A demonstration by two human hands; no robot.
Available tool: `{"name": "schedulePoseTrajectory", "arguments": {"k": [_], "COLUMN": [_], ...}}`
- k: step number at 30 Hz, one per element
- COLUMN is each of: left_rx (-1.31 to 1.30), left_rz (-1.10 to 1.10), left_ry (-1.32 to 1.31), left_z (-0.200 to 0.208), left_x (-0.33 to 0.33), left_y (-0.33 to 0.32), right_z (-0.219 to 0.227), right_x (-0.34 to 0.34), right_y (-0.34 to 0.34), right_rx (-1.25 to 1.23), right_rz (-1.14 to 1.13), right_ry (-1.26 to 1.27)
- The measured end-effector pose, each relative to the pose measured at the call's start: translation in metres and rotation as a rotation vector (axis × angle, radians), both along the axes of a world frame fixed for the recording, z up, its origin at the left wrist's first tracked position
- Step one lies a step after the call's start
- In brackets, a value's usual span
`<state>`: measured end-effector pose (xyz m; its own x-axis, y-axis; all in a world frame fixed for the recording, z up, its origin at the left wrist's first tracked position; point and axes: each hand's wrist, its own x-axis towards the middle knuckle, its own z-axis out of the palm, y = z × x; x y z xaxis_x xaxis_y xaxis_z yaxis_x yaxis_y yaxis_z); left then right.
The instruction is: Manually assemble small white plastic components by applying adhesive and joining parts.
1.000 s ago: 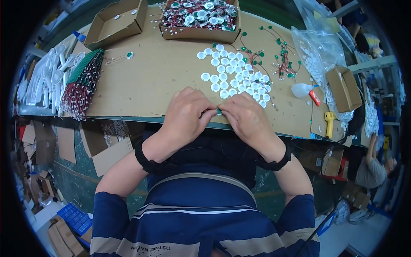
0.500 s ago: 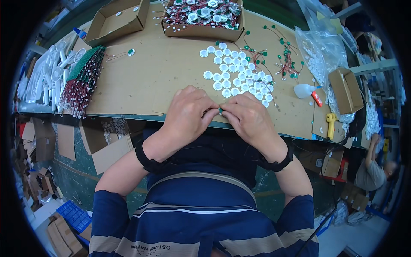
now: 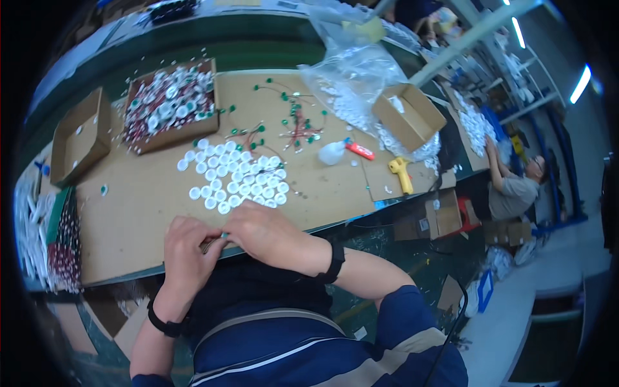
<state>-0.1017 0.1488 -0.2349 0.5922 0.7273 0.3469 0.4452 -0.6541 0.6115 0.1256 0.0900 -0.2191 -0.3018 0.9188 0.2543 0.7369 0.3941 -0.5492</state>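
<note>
My left hand (image 3: 188, 250) and my right hand (image 3: 263, 235) meet at the near edge of the table, both closed in a fingertip pinch. Between their fingertips shows a small green disc (image 3: 224, 235), mostly covered by the fingers. Just beyond the hands spreads a group of round white caps (image 3: 221, 171), lying flat and close together. Green discs with thin red wires (image 3: 298, 126) lie loose past the caps, a few of them draped over the group's right side.
A cardboard box (image 3: 155, 143) heaped with wired caps stands at the back left, beside a shallower box (image 3: 97, 151). Bundled wires (image 3: 66, 238) lie far left. To the right are a squeeze bottle (image 3: 332, 153), a yellow glue gun (image 3: 401, 175) and another box (image 3: 412, 122). A co-worker (image 3: 516, 190) sits farther right.
The view has swung to the right, so the table appears tilted and more of the room shows. My hands stay pinched together on the small green disc.
</note>
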Motion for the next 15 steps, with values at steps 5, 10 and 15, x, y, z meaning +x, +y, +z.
{"name": "schedulePoseTrajectory", "arguments": {"k": [5,10,15], "left_rx": [-0.058,-0.036,0.008], "left_rz": [0.026,0.046,0.069], "left_ry": [0.002,0.003,0.003], "left_z": [0.0055,0.0087,0.0084], "left_x": [0.0035,0.0096,0.0116], "left_y": [-0.0005,-0.0047,-0.0084], "right_z": [0.0056,0.0116,0.0104], "right_x": [0.0018,0.0085,0.0072], "right_y": [-0.0019,0.0018,0.0034], "right_rx": [-0.037,-0.067,-0.039], "right_rz": [0.029,0.067,0.049], "right_ry": [-0.032,-0.056,-0.057]}}
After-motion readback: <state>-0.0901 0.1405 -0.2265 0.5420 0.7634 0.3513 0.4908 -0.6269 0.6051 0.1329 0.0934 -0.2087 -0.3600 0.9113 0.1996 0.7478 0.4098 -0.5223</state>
